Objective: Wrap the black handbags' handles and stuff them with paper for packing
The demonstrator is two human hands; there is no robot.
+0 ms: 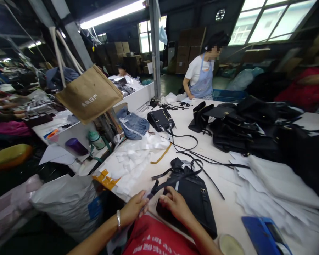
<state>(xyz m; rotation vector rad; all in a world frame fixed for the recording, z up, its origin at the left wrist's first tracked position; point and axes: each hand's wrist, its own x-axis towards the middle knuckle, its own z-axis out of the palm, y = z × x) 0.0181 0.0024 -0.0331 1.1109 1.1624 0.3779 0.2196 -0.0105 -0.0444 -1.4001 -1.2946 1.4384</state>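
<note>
A black bag [199, 202] with a small buckle lies on the worktable in front of me. A thin black strap [180, 177] runs across its top toward my hands. My left hand [135, 208], wearing a silver bracelet, is closed in a pinch on the strap's end at the table's near edge. My right hand [175, 205] rests over the bag's near left side. Its fingers are curled together just below the strap, and whatever they pinch is hidden. Further long black straps [188, 141] trail across the table behind the bag.
A pile of black bags [244, 124] covers the back right. White sheets [276, 191] and a blue case [266, 233] lie at right. White scraps [138, 152] and a denim bag [134, 124] lie at left. Across the table stands a person in an apron [203, 79].
</note>
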